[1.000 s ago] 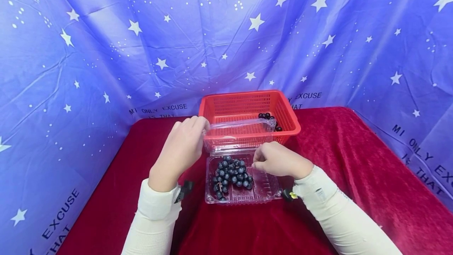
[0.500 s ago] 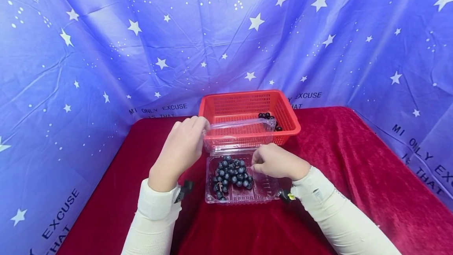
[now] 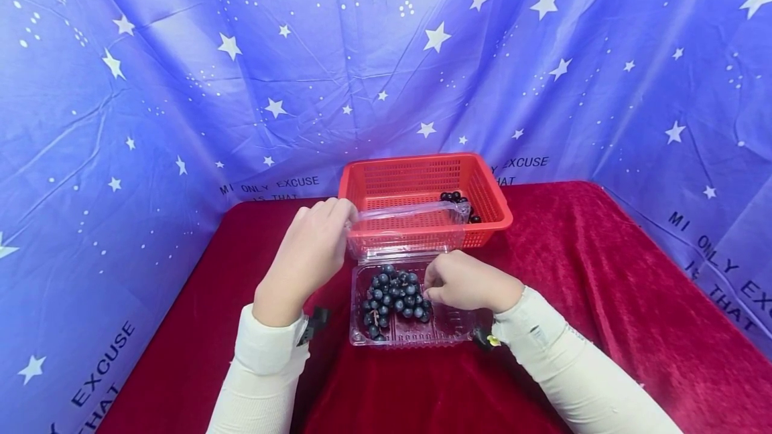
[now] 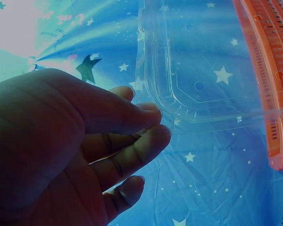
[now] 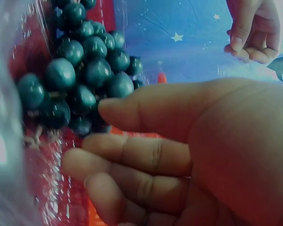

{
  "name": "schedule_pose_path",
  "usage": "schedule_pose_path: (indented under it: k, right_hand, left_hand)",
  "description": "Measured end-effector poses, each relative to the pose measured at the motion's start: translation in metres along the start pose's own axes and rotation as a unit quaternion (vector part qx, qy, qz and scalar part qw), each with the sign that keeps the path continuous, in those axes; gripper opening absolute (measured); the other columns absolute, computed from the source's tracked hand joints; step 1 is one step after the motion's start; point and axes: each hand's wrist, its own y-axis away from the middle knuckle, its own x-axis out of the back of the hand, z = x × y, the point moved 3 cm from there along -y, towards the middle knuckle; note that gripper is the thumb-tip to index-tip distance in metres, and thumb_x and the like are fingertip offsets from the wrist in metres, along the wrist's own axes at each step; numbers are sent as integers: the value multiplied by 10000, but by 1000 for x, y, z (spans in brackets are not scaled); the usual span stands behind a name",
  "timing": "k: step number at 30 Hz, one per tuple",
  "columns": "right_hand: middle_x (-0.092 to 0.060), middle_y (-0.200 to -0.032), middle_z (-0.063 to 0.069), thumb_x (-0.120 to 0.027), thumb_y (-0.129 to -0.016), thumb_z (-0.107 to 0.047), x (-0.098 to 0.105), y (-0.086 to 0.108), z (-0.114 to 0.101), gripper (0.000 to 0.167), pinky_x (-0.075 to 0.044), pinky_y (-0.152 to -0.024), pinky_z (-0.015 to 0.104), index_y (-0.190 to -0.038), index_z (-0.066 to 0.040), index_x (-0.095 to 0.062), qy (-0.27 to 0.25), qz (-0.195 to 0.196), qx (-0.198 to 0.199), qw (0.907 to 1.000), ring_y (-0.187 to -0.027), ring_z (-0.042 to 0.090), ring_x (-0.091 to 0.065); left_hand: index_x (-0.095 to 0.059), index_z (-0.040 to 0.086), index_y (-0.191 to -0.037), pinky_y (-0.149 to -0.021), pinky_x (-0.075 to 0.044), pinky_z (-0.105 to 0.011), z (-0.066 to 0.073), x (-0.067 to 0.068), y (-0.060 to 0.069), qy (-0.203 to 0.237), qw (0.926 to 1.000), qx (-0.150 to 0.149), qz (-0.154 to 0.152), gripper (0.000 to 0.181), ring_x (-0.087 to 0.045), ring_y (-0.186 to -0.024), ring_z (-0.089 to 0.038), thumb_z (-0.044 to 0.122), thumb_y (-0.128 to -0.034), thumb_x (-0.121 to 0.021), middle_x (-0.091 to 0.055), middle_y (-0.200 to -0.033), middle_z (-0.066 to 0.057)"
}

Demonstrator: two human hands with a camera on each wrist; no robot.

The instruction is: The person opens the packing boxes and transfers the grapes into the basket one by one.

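A clear plastic clamshell box [image 3: 449, 323] lies with its lid raised, and a bunch of dark grapes [image 3: 395, 295] rests in the left part of its base. My left hand [image 3: 307, 256] pinches the corner of the clear lid [image 4: 172, 101] between thumb and fingers, as the left wrist view shows. Over the right side of the base, my right hand [image 3: 476, 281] is beside the grapes. In the right wrist view its thumb and loosely bent fingers stand apart, the thumb tip [image 5: 111, 110] close to the grapes; whether it touches them I cannot tell.
Behind the box stands a red perforated plastic basket [image 3: 496, 196], partly seen through the raised lid. More dark grapes [image 3: 452, 197] lie at its right side. A dark red cloth [image 3: 573, 273] covers the table, and a blue star-printed curtain [image 3: 338, 39] surrounds it.
My right hand has shifted slightly left and nearer to me, closer to the grapes. My left hand, the lid and the basket have stayed in place.
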Motion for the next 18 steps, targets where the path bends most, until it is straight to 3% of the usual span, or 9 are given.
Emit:
schedule_pose_path:
  k: [10, 18]
  right_hand:
    - [-657, -715, -124, -748, -900, -184, -8, 0, -5, 67, -535, -709, 298, -837, -164, -759, 302, -79, 14, 9995, -621, 56, -554]
    - [-515, -590, -131, -696, -889, -113, -14, -2, -8, 209, -443, -609, 281, -699, -197, -675, 457, -38, 85, 9989, -567, 65, -441]
  left_hand:
    - [-603, 104, -1048, -706, -478, -371, 0, 0, 0, 1, 10000, 25, -35, 214, -640, -838, -246, 16, -886, -713, -657, -890, -38]
    - [-605, 103, -1050, -710, -477, -373, 0, -1, 0, 22, 10000, 3, -29, 195, -646, -859, -249, 14, -902, -694, -661, -897, -38]
